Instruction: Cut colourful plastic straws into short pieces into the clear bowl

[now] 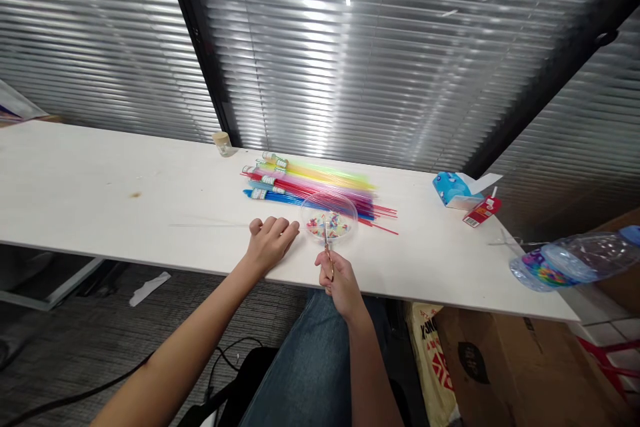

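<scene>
My right hand (340, 280) grips a pair of scissors (328, 260) with rose-gold handles, its blades pointing away from me over a clear round bowl (354, 230). Small cut pieces (337, 225) in several colours lie inside the bowl. To the left of it, my left hand (273, 243) is closed, knuckles up, its fingertips near the bowl's rim. A thin, nearly see-through straw (210, 225) runs out leftward from this hand, low over the table. Behind the bowl lie bundles of thin plastic straws (310, 187) in blue, red, pink, purple and yellow, with paper labels round their left ends.
A white table (125, 180) runs along window blinds (310, 47). A small lidded jar (223, 143) stands at the back. On the right are a blue tissue box (453, 190), a red drink carton (483, 211) and a large plastic bottle (570, 260). Cardboard (520, 360) sits below.
</scene>
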{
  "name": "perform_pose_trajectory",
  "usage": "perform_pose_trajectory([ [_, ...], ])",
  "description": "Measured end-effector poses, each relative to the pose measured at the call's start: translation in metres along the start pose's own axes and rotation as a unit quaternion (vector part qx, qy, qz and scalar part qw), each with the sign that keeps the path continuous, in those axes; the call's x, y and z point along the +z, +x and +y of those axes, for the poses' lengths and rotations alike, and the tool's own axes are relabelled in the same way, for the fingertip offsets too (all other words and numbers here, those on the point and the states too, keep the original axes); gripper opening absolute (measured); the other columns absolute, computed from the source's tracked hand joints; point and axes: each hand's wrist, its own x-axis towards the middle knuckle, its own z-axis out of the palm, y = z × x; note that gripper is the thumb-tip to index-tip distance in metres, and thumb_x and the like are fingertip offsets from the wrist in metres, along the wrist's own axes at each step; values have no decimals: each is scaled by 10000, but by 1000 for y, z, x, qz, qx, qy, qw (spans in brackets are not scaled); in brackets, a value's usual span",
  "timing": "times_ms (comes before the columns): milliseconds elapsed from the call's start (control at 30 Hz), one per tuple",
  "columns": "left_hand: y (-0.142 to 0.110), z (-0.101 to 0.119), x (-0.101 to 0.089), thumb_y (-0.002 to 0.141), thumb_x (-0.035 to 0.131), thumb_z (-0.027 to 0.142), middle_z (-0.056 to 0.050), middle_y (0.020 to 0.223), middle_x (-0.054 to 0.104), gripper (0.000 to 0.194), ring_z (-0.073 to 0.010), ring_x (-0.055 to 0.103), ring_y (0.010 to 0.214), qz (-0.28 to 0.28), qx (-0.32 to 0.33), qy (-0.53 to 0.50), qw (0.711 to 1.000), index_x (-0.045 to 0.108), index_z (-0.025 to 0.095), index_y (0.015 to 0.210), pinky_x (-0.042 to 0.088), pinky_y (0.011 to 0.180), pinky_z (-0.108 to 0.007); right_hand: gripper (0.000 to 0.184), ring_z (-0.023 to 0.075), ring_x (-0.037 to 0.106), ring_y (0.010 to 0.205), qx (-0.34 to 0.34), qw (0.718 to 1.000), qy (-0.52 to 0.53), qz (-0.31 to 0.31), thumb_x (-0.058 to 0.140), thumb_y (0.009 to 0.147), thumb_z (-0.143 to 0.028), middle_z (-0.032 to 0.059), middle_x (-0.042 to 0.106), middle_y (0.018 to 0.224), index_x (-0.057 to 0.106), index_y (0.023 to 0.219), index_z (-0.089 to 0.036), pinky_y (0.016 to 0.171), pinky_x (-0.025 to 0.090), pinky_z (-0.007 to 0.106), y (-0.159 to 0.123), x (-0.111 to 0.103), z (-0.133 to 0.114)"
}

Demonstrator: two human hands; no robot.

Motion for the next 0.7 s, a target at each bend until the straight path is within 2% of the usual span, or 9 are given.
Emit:
perform_pose_trajectory([
  [467,0,1,0,920,565,177,9,685,604,103,-167,451,680,2,5,6,1000,625,218,848,210,725,-365,387,85,259,478,-28,998,-48,-9,521,893,-568,-72,351,553,455,767,-209,434,200,223,1,-2,8],
  [700,0,0,1,914,540,150,4,691,598,140,-163,455,675,-8,-16,-30,999,638,230,852,198,718,-365,371,93,303,483,-36,997,-65,-9,528,900,-552,-64,395,550,464,772,-209,449,223,229,1,-3,8],
])
